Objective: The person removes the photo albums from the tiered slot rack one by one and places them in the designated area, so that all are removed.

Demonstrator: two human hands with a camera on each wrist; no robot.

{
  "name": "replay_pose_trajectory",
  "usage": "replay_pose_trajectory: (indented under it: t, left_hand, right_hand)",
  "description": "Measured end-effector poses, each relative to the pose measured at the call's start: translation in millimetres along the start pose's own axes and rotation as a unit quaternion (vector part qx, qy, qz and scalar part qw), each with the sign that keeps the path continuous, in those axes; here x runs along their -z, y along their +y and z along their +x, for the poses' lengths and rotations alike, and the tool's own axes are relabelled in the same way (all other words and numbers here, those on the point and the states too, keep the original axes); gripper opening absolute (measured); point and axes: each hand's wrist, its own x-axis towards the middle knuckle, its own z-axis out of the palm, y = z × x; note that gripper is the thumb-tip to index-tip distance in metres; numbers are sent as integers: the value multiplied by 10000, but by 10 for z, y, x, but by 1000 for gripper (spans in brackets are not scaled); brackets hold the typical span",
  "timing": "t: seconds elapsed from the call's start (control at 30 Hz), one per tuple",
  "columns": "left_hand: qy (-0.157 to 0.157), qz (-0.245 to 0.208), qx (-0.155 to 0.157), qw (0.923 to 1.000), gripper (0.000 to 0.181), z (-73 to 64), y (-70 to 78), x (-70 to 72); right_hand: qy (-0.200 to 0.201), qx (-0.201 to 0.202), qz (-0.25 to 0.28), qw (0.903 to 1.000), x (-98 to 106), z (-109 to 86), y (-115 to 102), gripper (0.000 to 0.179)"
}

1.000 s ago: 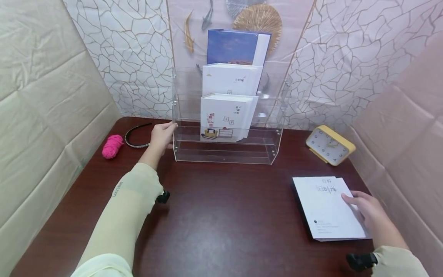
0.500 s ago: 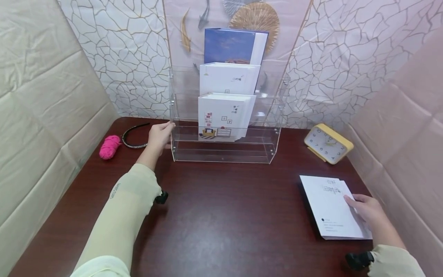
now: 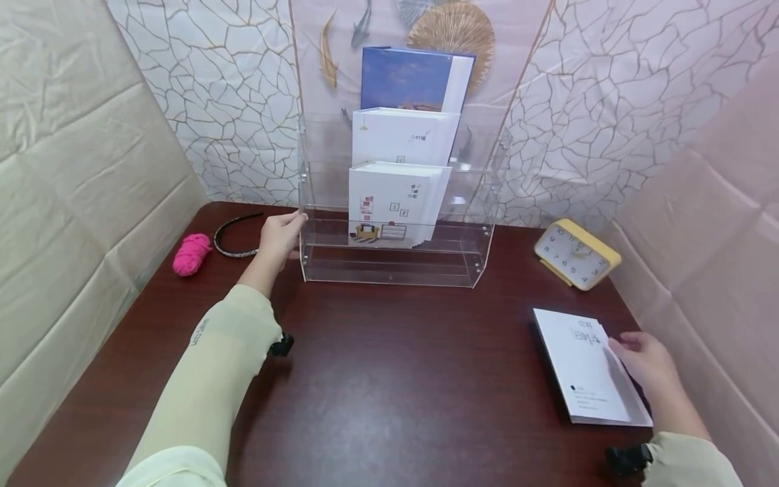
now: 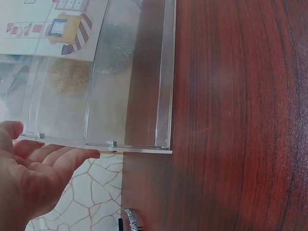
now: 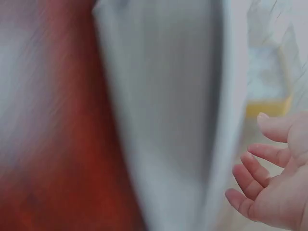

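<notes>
At the left side of a clear acrylic book rack (image 3: 389, 274), my left hand (image 3: 282, 237) pinches the side panel. The left wrist view has the thumb on one side of this panel and the fingers (image 4: 62, 161) on the other. A white paperback book (image 3: 587, 372) with dark lettering lies at the right of the table. My right hand (image 3: 650, 368) is beside its right edge. In the right wrist view the fingers (image 5: 248, 180) are spread and loosely bent, apart from the blurred white book (image 5: 163, 110). Several white books (image 3: 392, 196) and a blue book (image 3: 404, 78) stand in the rack.
A yellow alarm clock (image 3: 578, 253) stands behind the white book at the right. To the left lie a pink yarn skein (image 3: 192, 254) and a dark headband (image 3: 226, 247). Fabric walls (image 3: 700, 223) border the brown table (image 3: 389, 399).
My right hand has let go of the white book, which has shifted slightly right and turned. The left hand stays at the rack's side.
</notes>
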Motion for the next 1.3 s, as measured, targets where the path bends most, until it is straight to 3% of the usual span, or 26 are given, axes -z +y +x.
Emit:
replay_pose_trajectory:
  t: [0.1, 0.2, 0.27, 0.4, 0.57, 0.73, 0.87, 1.0, 1.13, 1.3]
  left_hand:
    - [5, 4, 32, 10000, 49, -2, -5, 9]
    - [23, -15, 39, 10000, 48, -2, -7, 9]
    - [-15, -50, 35, 10000, 48, 2, -7, 5]
    - [-92, -68, 24, 9999, 50, 11, -10, 2]
    - [-74, -128, 66, 9999, 50, 16, -17, 0]
    - [-186, -324, 134, 9992, 50, 14, -21, -1]
    - [-186, -328, 117, 9992, 50, 2, -17, 9]
    - [-180, -343, 98, 9992, 50, 2, -19, 24]
    - [-177, -335, 86, 9992, 50, 9, -18, 24]
    - [-184, -311, 50, 9993, 50, 19, -22, 26]
  right_hand:
    - [246, 960, 591, 9933, 26, 42, -396, 51]
    - [323, 1702, 1290, 9764, 15, 120, -943, 42]
    - [302, 2015, 1782, 9627, -39, 179, -1331, 37]
    - [483, 2549, 2199, 9404, -264, 340, -2033, 35]
    - [353, 2988, 2631, 9167, -620, 588, -2635, 43]
    - [190, 2869, 2720, 9183, -915, 721, -2903, 56]
    - [333, 2876, 2768, 9163, -1088, 742, -3011, 58]
    - [534, 2789, 2406, 9282, -1199, 739, -3091, 54]
    - [364, 2616, 2129, 9407, -1264, 728, -3140, 56]
    - [215, 2651, 2367, 9345, -1334, 731, -3170, 58]
